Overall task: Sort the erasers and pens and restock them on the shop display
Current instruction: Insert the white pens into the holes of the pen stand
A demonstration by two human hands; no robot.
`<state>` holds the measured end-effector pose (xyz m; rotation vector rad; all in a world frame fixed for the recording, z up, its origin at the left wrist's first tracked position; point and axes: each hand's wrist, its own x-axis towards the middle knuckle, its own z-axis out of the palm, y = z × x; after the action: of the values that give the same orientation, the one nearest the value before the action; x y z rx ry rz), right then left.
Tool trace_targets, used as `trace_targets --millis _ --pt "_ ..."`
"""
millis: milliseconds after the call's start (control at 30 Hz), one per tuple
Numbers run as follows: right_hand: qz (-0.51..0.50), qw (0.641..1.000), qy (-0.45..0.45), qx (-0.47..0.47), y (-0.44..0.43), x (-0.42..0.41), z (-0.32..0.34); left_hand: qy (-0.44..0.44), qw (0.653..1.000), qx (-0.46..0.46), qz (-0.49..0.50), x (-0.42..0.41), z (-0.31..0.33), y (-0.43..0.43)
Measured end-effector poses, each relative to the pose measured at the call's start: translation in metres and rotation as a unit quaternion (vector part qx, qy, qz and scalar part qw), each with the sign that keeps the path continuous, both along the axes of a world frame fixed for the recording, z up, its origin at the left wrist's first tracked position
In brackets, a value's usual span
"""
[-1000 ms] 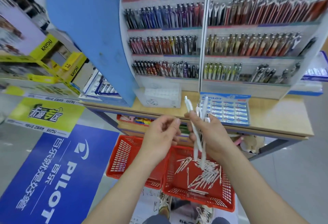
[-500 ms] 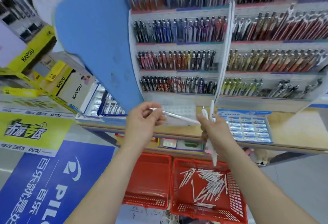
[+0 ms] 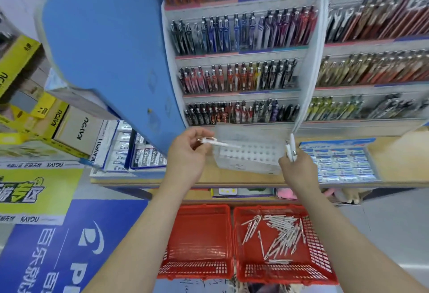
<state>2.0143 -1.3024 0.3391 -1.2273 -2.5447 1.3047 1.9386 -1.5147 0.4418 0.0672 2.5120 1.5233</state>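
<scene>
spotter: what are you worrying about from where you're sitting?

me: starting down at my feet, the right red basket (image 3: 323, 258) is holding a heap of loose white pens (image 3: 281, 234), with the left red basket (image 3: 197, 269) sitting just beside it. the risk i'm judging is a slip. the single white pen (image 3: 218, 142) is lying nearly flat and pointing right, so it could be missing its hole in the clear perforated holder (image 3: 248, 156) on the table (image 3: 399, 160) and rolling off the edge.

spotter: and the grip?

me: the left hand (image 3: 188, 153) is pinching that pen near its clip end, thumb against curled fingers. the right hand (image 3: 299, 172) is curling its grip round a small bunch of white pens (image 3: 291, 151), ends poking up, right by the holder. the eraser tray (image 3: 341, 162) is sitting beside the holder, and the pen racks (image 3: 241, 76) are standing behind.
</scene>
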Motion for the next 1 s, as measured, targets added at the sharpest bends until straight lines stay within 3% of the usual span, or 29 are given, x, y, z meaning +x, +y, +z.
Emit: trace_targets --millis 267,433,567,667,1000 --pt "0.003 0.999 0.034 0.023 0.026 0.027 -0.003 0.04 0.998 -0.055 0.003 0.0 -0.013 0.024" --pt "0.024 0.997 0.065 -0.021 0.031 0.039 -0.008 0.102 0.977 -0.188 -0.003 0.016 -0.017 0.032" --pt "0.047 0.997 0.056 -0.007 0.036 0.043 -0.01 0.171 0.932 -0.319 -0.022 0.021 -0.016 0.042" --pt "0.061 0.997 0.051 -0.003 0.037 0.042 -0.008 0.157 0.914 -0.374 -0.028 0.017 -0.017 0.053" --pt "0.076 0.994 0.066 -0.043 0.037 0.036 -0.004 0.178 0.899 -0.396 -0.053 0.004 -0.01 0.064"
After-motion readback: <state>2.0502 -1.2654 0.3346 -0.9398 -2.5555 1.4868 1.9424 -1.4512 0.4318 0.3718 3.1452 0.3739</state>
